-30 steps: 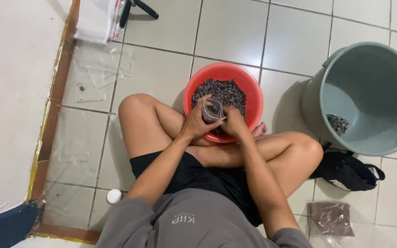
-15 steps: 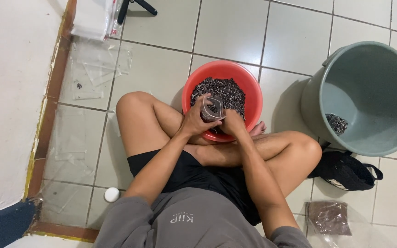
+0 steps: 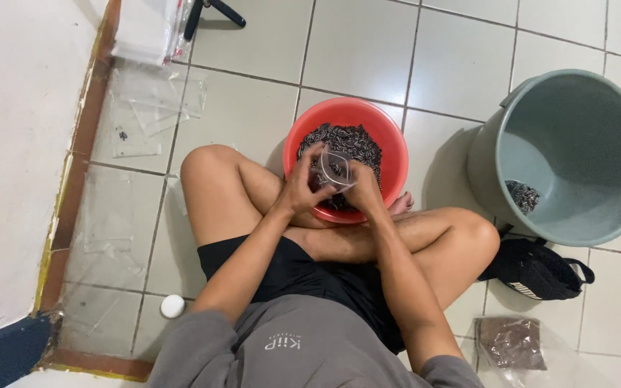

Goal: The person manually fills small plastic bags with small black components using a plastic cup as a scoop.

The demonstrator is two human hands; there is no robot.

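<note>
Seated cross-legged on the tiled floor (image 3: 368, 50), both hands raised over the red basin (image 3: 389, 136). Left hand (image 3: 302, 188) curled, fingers (image 3: 312, 162) pinching the near-left edge of a small clear plastic bag (image 3: 335, 168); right hand (image 3: 363, 188) likewise closed on the bag's right edge, fingers (image 3: 350, 171) pressed against the film.

Best held with the mouth of the bag pulled taut between the two sets of fingers, kept directly above the basin so that anything dropped falls back onto the heap. Light pinch only: thin film, likely to slip or crumple.

Bag itself: transparent, glossy, small, slightly creased, contents hard to tell. Just beyond and below the fingers, a mound of small dark pieces (image 3: 346, 141) in the basin. Well right of the fingers, a grey-green bucket (image 3: 576, 108) holding a few more.
</note>
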